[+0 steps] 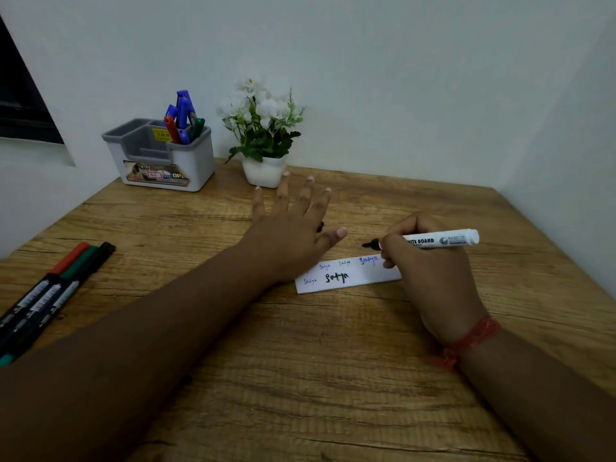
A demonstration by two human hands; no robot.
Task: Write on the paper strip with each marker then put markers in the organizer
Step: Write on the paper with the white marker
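Done: white paper strip [346, 276] signed several times; coloured markers [181, 120] in grey plastic organizer [160, 155].
Left: three capped markers [63, 281] waiting.
Grip: right hand [430, 278] clutches uncapped white whiteboard marker [433, 240]; left hand [293, 228] splayed flat, holding nothing.

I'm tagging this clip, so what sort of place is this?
Probably a home or office desk in a corner: a wooden table against white walls, an organizer holding markers, and a potted plant.

A wooden table [300, 378] sits in a corner of plain white walls [400, 78], beside a dark window [20, 101].
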